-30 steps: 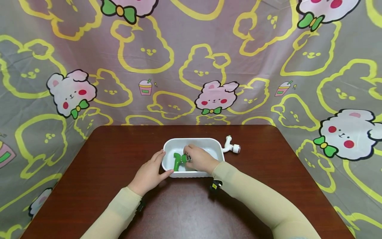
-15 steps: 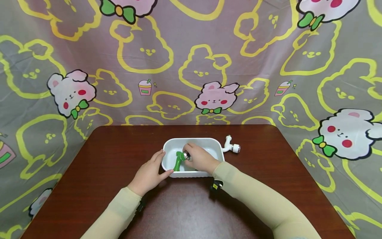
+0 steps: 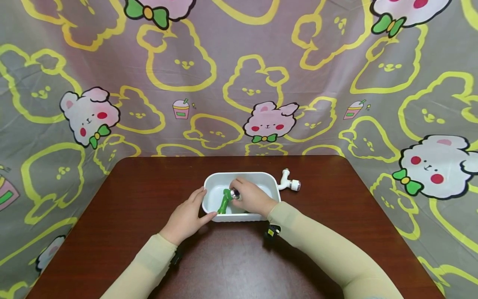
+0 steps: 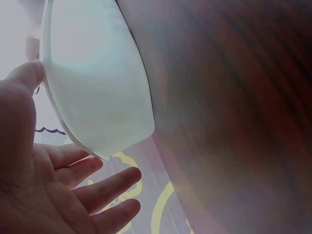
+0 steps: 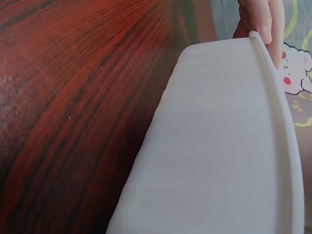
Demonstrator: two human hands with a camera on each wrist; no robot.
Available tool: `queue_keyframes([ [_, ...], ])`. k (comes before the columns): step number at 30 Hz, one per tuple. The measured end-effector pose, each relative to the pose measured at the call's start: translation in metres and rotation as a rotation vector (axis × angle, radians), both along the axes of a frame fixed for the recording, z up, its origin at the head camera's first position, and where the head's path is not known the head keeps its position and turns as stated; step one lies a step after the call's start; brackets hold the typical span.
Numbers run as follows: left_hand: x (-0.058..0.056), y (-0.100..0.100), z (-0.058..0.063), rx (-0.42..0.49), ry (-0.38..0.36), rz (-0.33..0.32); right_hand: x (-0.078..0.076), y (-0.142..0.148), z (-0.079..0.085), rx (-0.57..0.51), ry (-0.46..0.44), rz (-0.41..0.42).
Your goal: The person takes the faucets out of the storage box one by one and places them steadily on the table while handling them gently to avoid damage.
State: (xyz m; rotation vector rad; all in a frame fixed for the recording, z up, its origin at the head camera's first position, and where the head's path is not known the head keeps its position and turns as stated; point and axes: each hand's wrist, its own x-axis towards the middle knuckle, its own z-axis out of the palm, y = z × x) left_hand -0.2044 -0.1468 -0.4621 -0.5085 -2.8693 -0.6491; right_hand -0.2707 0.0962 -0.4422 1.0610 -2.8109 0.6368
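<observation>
A white plastic basin [image 3: 269,178] stands on the table. Inside it, my right hand [image 3: 254,198] grips a green faucet [image 3: 224,203] by its silver knob end; the green spout leans toward the front left of the basin, its tip by the front wall. My left hand [image 3: 186,218] rests at the basin's left end, thumb on the front rim, other fingers along the left side. In the left wrist view its fingers [image 4: 109,190] are spread and mostly straight beside the basin's corner. The right wrist view shows only the basin's outer wall and part of the left hand, so the right fingers are hidden there.
A white faucet [image 3: 286,182] with a silver-and-white knob lies on the table just right of the basin, close to its wall. The dark reddish-brown table [image 3: 149,182] ends at the back against a patterned cloth [image 3: 209,104], which also hangs at both sides.
The green faucet has turned in my right hand: its body, earlier lying further left, has tilted up and moved right, closer to the fingers. My left hand and the basin stay put.
</observation>
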Motion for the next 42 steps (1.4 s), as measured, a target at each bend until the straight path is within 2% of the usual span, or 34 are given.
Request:
queue_keyframes([
  [15, -0.001, 0.000, 0.001, -0.006, 0.002, 0.002, -0.005, 0.006, -0.005, -0.012, 0.037, 0.008],
  [22, -0.001, 0.001, 0.001, -0.014, 0.010, 0.002, -0.003, 0.013, 0.002, -0.063, 0.020, 0.000],
  [42, -0.003, 0.000, -0.001, -0.026, -0.007, 0.009, -0.005, 0.037, 0.010, -0.175, 0.100, -0.072],
])
